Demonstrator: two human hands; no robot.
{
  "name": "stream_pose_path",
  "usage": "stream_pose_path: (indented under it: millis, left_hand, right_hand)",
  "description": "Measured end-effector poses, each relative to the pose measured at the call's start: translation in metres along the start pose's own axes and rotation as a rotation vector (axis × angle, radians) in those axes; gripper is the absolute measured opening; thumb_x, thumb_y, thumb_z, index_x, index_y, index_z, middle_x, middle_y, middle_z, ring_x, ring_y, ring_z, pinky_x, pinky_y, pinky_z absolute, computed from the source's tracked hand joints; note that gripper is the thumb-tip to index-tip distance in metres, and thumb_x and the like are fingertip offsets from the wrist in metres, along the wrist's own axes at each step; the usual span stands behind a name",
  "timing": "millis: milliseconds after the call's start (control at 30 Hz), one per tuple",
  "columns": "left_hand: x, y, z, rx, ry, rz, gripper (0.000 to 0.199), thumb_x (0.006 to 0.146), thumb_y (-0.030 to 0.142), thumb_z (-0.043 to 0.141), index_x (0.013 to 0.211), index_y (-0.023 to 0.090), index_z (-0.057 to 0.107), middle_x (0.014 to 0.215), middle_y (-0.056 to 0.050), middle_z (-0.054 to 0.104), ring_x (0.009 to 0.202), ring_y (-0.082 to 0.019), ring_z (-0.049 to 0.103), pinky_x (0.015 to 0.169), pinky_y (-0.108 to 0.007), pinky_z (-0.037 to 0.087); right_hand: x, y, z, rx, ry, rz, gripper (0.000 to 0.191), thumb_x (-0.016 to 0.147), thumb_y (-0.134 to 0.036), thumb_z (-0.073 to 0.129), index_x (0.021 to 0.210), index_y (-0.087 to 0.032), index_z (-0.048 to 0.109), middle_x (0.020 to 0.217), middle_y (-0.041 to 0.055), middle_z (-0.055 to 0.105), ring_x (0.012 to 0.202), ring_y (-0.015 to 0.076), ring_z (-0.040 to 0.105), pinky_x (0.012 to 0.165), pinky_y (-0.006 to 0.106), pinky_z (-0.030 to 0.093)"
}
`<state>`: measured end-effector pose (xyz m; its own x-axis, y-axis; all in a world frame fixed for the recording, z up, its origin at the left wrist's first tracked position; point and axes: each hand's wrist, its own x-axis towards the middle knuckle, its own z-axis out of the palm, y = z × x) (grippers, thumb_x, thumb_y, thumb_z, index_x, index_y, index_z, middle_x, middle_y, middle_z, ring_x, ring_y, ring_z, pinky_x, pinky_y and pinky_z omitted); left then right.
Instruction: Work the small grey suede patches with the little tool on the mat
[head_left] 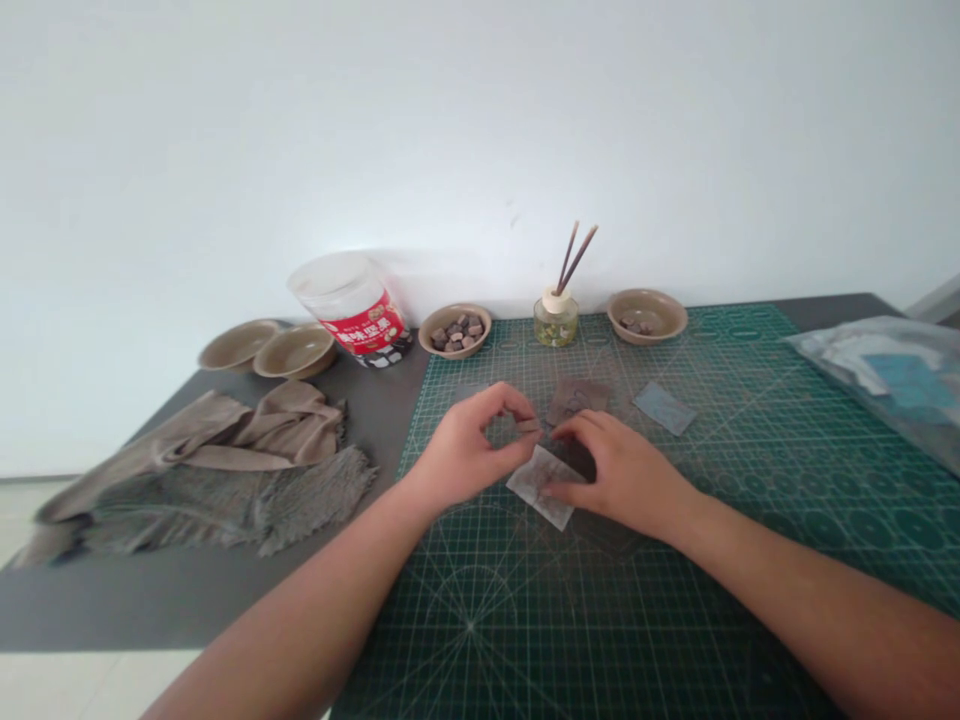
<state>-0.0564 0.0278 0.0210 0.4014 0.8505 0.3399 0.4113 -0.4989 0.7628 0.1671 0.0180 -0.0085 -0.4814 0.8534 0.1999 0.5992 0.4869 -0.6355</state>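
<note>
My left hand (465, 452) pinches a small brown tile piece (527, 426) between thumb and forefinger. My right hand (619, 472) lies on the green cutting mat (480, 610), its thumb pressing a pale translucent sheet (538, 488) and its forefinger close to the tile piece. Just beyond my hands lies a flat grey-brown piece (576, 400), partly hidden by my right fingers. A blue-grey flat piece (664, 408) sits further right, apart from both hands.
Along the back stand a clear plastic tub with a red label (352, 305), several tan bowls (454, 330), and a reed diffuser (556, 318). Two bowls hold small dark tiles. Grey-brown cloth (217, 470) lies left on the dark table; a plastic bag (885, 385) lies right.
</note>
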Motion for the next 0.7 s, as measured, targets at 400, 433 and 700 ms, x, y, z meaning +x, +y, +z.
stream_pose_path:
  millis: [400,433,700]
  left_hand:
    - [-0.003,-0.006,0.006,-0.164,0.051,-0.107,0.022,0.085,0.027,0.072,0.105,0.02,0.067,0.085,-0.003,0.067,0.079,-0.016,0.062,0.074,-0.03,0.052]
    - [-0.003,-0.007,0.006,-0.127,0.056,-0.105,0.022,0.086,0.027,0.071,0.106,0.02,0.067,0.085,-0.003,0.067,0.079,-0.016,0.062,0.074,-0.03,0.052]
    - [0.002,-0.01,0.001,0.078,0.042,-0.057,0.016,0.09,0.025,0.062,0.104,0.02,0.067,0.076,0.001,0.061,0.07,-0.012,0.056,0.067,-0.025,0.046]
  right_hand:
    - [-0.008,-0.007,0.006,-0.089,-0.085,-0.064,0.058,0.083,-0.027,0.077,0.136,-0.021,0.056,0.121,0.0126,0.063,0.118,0.0313,0.056,0.102,0.052,0.044]
    - [-0.008,-0.006,0.006,-0.077,-0.082,-0.062,0.057,0.083,-0.025,0.076,0.136,-0.021,0.056,0.122,0.0124,0.063,0.119,0.0314,0.056,0.102,0.052,0.044]
    - [-0.005,-0.013,-0.005,0.245,-0.009,0.056,0.028,0.082,-0.022,0.073,0.11,-0.024,0.068,0.096,0.0026,0.069,0.081,0.0177,0.064,0.073,0.032,0.051]
